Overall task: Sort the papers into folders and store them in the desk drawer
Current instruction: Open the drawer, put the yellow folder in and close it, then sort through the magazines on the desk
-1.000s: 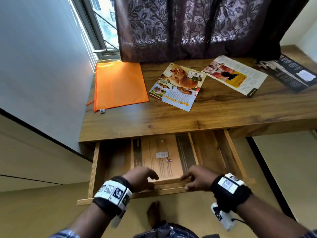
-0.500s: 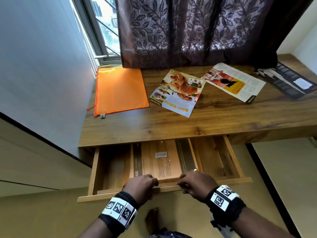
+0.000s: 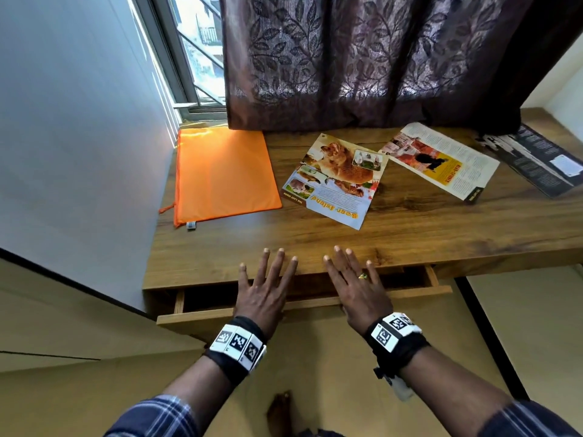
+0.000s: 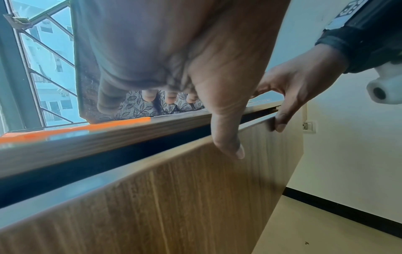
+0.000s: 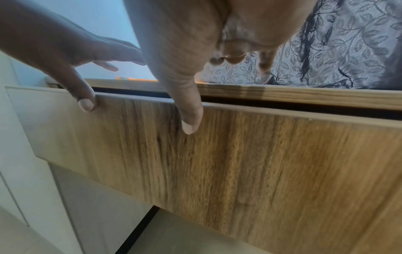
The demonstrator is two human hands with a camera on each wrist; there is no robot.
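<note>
We read "Bear Island" upside down on the colourful bear magazine page [image 3: 334, 181] lying mid-desk; print on the white-and-yellow article page [image 3: 441, 160] and the dark leaflet [image 3: 536, 159] is too small. The shallow wooden desk drawer [image 3: 315, 302] stands slightly open, its inside dark. Our left hand [image 3: 263, 290] and right hand [image 3: 355, 288] are spread flat, thumbs against its front, gripping nothing. An orange zip folder [image 3: 220, 175] lies on the wood-grain desk [image 3: 410, 228] under a leaf-patterned curtain [image 3: 362, 58].
</note>
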